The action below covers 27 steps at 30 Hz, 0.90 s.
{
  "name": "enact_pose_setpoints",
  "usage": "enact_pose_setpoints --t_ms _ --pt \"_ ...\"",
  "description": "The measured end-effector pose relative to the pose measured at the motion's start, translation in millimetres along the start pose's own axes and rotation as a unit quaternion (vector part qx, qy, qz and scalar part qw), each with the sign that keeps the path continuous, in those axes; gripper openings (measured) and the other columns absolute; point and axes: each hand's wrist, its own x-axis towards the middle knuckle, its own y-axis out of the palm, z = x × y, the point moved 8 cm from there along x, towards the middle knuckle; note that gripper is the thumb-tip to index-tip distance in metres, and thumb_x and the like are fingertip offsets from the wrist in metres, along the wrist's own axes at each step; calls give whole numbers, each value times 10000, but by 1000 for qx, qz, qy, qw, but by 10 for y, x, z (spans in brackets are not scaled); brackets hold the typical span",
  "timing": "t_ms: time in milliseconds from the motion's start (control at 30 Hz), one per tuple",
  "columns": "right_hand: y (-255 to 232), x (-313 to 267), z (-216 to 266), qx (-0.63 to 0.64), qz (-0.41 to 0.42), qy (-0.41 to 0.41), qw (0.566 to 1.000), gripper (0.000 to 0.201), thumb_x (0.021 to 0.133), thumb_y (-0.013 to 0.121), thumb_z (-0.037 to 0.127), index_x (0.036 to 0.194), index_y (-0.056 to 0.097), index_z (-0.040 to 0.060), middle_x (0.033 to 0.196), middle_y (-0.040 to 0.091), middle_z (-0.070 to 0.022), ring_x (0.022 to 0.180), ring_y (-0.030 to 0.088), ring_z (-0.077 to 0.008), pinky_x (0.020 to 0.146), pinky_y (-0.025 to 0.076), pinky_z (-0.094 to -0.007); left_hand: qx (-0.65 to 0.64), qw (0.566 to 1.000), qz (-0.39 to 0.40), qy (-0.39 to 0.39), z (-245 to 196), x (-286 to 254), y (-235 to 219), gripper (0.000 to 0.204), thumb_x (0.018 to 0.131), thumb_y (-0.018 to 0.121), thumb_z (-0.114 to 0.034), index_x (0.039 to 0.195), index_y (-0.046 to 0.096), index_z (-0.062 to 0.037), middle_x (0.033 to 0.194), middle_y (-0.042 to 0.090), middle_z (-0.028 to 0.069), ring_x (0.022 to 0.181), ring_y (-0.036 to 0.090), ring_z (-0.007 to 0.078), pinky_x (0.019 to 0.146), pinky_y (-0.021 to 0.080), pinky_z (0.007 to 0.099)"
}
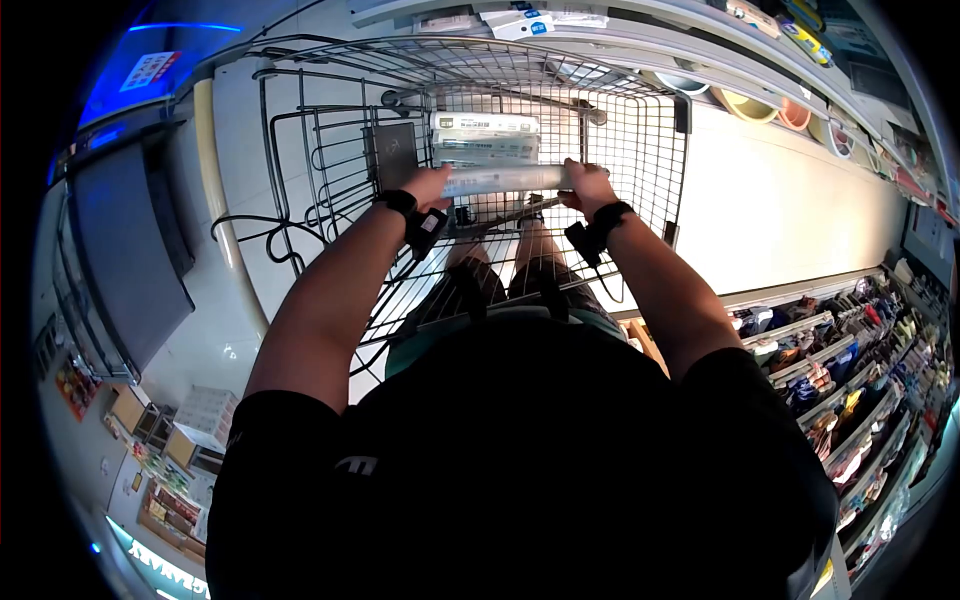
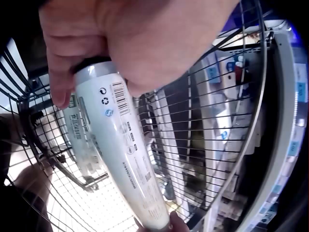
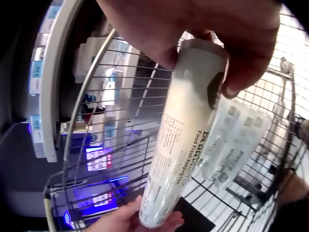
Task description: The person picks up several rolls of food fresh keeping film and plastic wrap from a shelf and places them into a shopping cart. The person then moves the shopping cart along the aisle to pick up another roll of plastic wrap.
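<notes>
Wearing a black shirt [image 1: 520, 430], gripping a film roll [image 1: 505, 181] by both ends with left hand [image 1: 428, 186] and right hand [image 1: 590, 187] over a wire cart [image 1: 683, 115] holding other rolls [image 1: 485, 123], perhaps risking a drop through slippery wrapping [image 3: 164, 162].

White shelf [image 3: 54, 106], with price labels [image 3: 35, 77] along its front edge. Head view: yellow container [image 1: 745, 107] and orange container [image 1: 794, 116], beside the shelf; red-lettered sign [image 1: 150, 70], left of the shelf; dark grey panel [image 1: 125, 250] and white box [image 1: 208, 415], below and left of the shelf; goods racks [image 1: 850, 375], below its right end.
</notes>
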Motion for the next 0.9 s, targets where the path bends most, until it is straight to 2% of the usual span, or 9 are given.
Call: enact_pose_setpoints --t_ms 333,400,533,600,667,700,733,800,900 --pt "263 1056 -1425 -136 98 124 978 294 891 433 286 863 583 35 575 515 -94 469 526 -208 460 492 -339 337 940 44 -26 563 814 265 419 889 442 -335 878 605 52 711 616 147 584 623 239 502 486 346" --pt "403 1204 -1346 -258 141 -39 955 278 884 448 270 824 571 29 572 514 -100 458 524 -203 430 455 -335 390 919 47 -28 592 920 220 369 882 438 -274 888 615 50 730 629 153 614 631 251 530 493 350" --pt "365 1517 -1805 -114 84 148 979 238 824 559 261 854 570 25 592 543 -91 459 550 -220 426 462 -372 641 736 172 133 769 1321 344 312 859 427 -184 897 616 61 753 648 162 613 628 275 530 495 373" --pt "493 1969 -1985 -246 176 -132 944 299 786 621 308 874 573 27 586 542 -57 462 552 -231 477 489 -373 486 868 100 2 606 1159 238 284 861 415 -156 891 604 55 743 651 158 580 614 293 516 494 380" --pt "456 1604 -1786 -138 174 52 974 334 794 630 338 947 584 46 738 589 -67 617 603 -230 543 513 -366 405 908 80 -71 611 1118 180 255 862 401 -138 945 586 17 768 639 114 600 606 263 505 493 369" --pt "406 1416 -1613 -72 142 91 983 337 812 611 335 1001 579 57 853 587 -74 735 601 -221 586 519 -364 715 655 158 187 921 1740 387 68 721 633 -56 721 673 -2 732 655 168 651 637 296 530 489 378" --pt "333 1250 -1425 -5 110 125 986 346 829 592 332 1054 575 69 969 586 -81 854 598 -213 630 525 -362 718 651 152 190 977 1803 306 68 721 633 -56 721 673 -2 732 655 168 651 637 296 530 489 378" --pt "205 1187 -1302 -7 97 154 983 446 858 544 381 1162 516 57 1100 537 -74 1017 541 -206 722 502 -363 387 916 101 28 968 1799 -10 202 875 456 -165 1032 517 -52 844 546 42 720 564 181 486 442 329" --pt "-92 931 -793 22 76 37 996 449 884 504 340 1222 481 46 1143 539 -84 942 588 -207 717 495 -340 106 994 19 34 -21 651 157 255 882 468 -138 1123 503 -61 1006 577 87 875 583 204 660 481 322"
